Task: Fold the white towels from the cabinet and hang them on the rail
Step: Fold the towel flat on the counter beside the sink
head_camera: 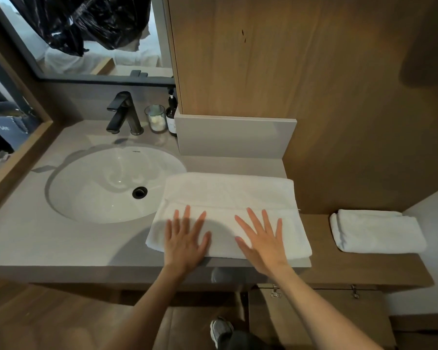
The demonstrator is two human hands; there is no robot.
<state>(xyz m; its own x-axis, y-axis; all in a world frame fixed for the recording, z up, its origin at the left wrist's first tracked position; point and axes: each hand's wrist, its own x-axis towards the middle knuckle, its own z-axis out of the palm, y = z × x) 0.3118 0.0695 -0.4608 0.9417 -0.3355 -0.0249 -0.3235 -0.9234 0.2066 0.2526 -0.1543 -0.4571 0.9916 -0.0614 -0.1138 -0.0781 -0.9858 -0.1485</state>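
A white towel [228,193] lies folded flat on the grey counter [36,243], just right of the basin. My left hand [185,238] presses on its near left part with fingers spread and straight. My right hand [261,238] lies flat on its near right part, fingers also spread. A second white towel [377,232], folded smaller, sits on the wooden ledge [364,266] to the right. No rail is in view.
A white oval basin [91,188] with a black drain sits left of the towel. Behind it stand a black tap [123,113], a glass jar [156,118] and a dark pump bottle [172,114]. A wooden cabinet [263,54] rises behind the towel. My shoe [220,329] shows below the counter.
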